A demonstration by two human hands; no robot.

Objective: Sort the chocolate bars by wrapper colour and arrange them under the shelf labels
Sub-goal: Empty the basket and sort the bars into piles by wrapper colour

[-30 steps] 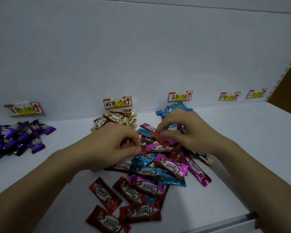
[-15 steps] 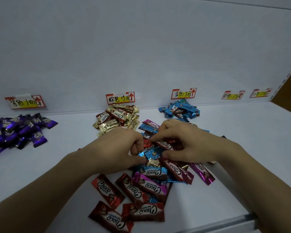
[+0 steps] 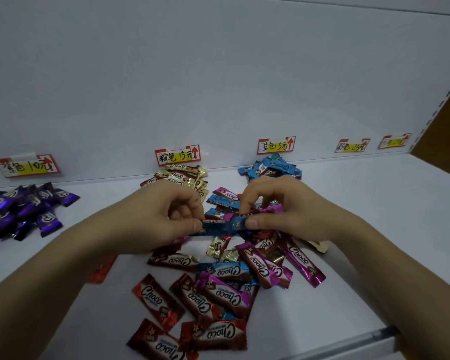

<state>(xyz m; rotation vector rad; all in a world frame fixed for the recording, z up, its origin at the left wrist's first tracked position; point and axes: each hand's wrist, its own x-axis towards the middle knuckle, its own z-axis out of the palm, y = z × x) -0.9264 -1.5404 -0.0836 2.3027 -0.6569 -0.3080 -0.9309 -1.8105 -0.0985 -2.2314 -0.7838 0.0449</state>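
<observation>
Above the mixed pile (image 3: 218, 294), the left hand (image 3: 164, 224) and right hand (image 3: 291, 211) pinch a blue bar (image 3: 218, 228) by its ends; we judge it bound for the blue heap (image 3: 273, 168).

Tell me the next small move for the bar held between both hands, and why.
Probably release the left hand and let the right hand carry the blue bar to the blue pile under the blue label. Both hands pinch its ends above the mixed pile, and its wrapper matches that sorted pile.
</observation>
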